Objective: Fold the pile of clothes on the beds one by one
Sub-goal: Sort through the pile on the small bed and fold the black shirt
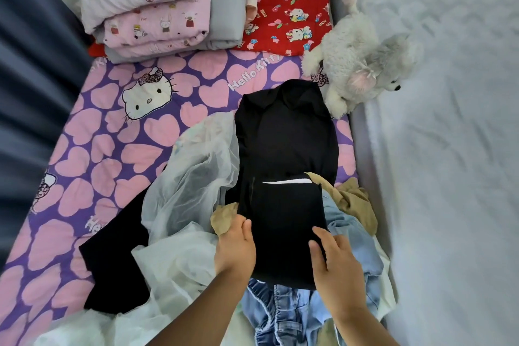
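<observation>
Black garment (283,149) lies lengthwise on top of the clothes pile, near end folded back over itself w/ a thin white strip showing at the fold edge. L hand (234,247) pinches the garment's left edge, thumb on top, fingers tucked under the cloth. R hand (334,258) lies on the folded part's right corner, fingers fairly straight & pressing flat, not curled round anything. Under & around the black piece: tan cloth (354,199) sticking out on both sides, light denim (286,314) bunched at the near end btw the forearms, and sheer white netting (191,177) heaped just left, touching the garment's left edge and crowding the L hand. Another flat black piece (115,267) sits further left, partly under the netting. All on the purple Hello Kitty sheet (98,135) w/ pink hearts. Far end of the garment nearly touches a grey-white plush dog (359,64), which lies across the gap to the pale grey bed (449,121) on the right. At the head of the bed, well apart from the pile: a stack of folded pink & lilac blankets (148,5), a folded grey sheet (224,0) beside it, then a red cartoon-print quilt (289,0). Dark blue curtain (31,78) runs along the left side.
</observation>
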`<state>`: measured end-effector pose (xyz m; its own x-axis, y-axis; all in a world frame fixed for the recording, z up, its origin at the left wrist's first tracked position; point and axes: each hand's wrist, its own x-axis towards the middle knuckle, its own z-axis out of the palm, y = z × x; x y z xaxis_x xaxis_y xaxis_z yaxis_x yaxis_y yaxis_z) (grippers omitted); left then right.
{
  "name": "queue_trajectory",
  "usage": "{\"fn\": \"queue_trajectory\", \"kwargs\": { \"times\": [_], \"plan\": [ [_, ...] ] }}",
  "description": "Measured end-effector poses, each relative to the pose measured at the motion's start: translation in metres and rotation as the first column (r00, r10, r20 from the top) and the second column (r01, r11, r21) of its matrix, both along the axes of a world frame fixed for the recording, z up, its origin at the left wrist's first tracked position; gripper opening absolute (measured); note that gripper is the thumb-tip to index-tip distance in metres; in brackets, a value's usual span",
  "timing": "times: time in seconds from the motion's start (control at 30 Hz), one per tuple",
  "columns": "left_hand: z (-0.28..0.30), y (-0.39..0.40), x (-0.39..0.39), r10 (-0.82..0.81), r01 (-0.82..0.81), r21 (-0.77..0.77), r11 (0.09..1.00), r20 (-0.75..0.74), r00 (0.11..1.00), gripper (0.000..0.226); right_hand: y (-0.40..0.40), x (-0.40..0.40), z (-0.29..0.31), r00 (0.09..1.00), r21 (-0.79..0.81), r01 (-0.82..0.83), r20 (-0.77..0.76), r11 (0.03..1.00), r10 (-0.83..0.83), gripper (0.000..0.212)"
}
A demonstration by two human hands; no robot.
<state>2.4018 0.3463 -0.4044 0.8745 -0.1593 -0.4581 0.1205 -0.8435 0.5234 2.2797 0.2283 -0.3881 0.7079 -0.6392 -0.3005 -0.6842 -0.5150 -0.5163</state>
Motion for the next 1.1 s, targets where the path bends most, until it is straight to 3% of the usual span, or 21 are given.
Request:
{"fn": "queue_trajectory", "kwargs": {
  "times": [0.1,0.17,0.23,0.33,0.47,0.53,0.6,0.67,0.77,0.83,0.9,1.0,1.1],
  "plan": [
    [-0.003,0.002,0.001,-0.008,0.019,0.124,0.992,-0.084,0.996,0.043,0.003,-0.012,-0.001,0.996,0.045,-0.09,-0.016,0.995,0.091,0.072],
    [-0.001,0.004,0.0,0.008,0.008,0.121,0.993,-0.132,0.991,0.049,0.007,-0.019,-0.002,0.999,0.138,0.004,0.035,0.99,-0.009,0.082],
    [-0.001,0.007,-0.003,-0.053,0.079,0.13,0.988,-0.197,0.979,0.05,0.011,-0.021,-0.004,0.973,0.259,0.208,0.047,0.943,-0.227,0.072],
    [0.004,0.015,-0.011,-0.09,0.11,0.032,0.993,-0.376,0.922,0.047,0.017,-0.02,0.0,0.934,0.343,0.33,0.017,0.879,-0.357,0.023],
    [0.011,0.04,-0.02,-0.076,-0.125,-0.324,0.938,-0.542,0.837,0.026,0.018,-0.027,0.006,0.88,0.529,0.358,0.084,0.769,-0.468,0.028],
    [0.012,0.052,-0.026,-0.116,-0.125,-0.408,0.905,-0.517,0.848,0.018,0.018,-0.033,0.006,0.898,0.518,0.3,0.128,0.801,-0.42,0.029],
    [0.008,0.057,-0.033,-0.095,-0.069,-0.377,0.924,-0.4,0.912,0.018,0.02,-0.038,0.002,0.941,0.44,0.24,0.114,0.865,-0.319,0.03],
    [0.005,0.054,-0.039,-0.038,-0.037,-0.274,0.961,-0.263,0.964,0.024,0.023,-0.037,-0.001,0.954,0.383,0.246,0.064,0.89,-0.291,0.026],
    [0.002,0.046,-0.044,0.05,-0.065,-0.097,0.993,-0.151,0.987,0.027,0.029,-0.032,-0.002,0.925,0.292,0.364,-0.001,0.885,-0.38,0.011],
    [0.003,0.045,-0.044,0.159,-0.164,-0.018,0.986,-0.162,0.974,0.033,0.028,-0.03,-0.001,0.881,0.272,0.468,-0.066,0.841,-0.469,0.032],
    [0.003,0.047,-0.043,0.261,-0.256,0.051,0.965,-0.234,0.937,0.051,0.026,-0.029,0.0,0.841,0.295,0.541,-0.196,0.787,-0.504,0.053],
    [0.008,0.051,-0.041,0.259,-0.247,0.085,0.965,-0.425,0.867,0.06,0.024,-0.028,0.003,0.806,0.398,0.588,-0.353,0.704,-0.475,0.058],
    [0.022,0.056,-0.041,0.241,-0.409,-0.025,0.912,-0.776,0.584,0.059,0.02,-0.027,0.015,0.804,0.553,0.594,-0.401,0.584,-0.438,0.04]
  ]
}}
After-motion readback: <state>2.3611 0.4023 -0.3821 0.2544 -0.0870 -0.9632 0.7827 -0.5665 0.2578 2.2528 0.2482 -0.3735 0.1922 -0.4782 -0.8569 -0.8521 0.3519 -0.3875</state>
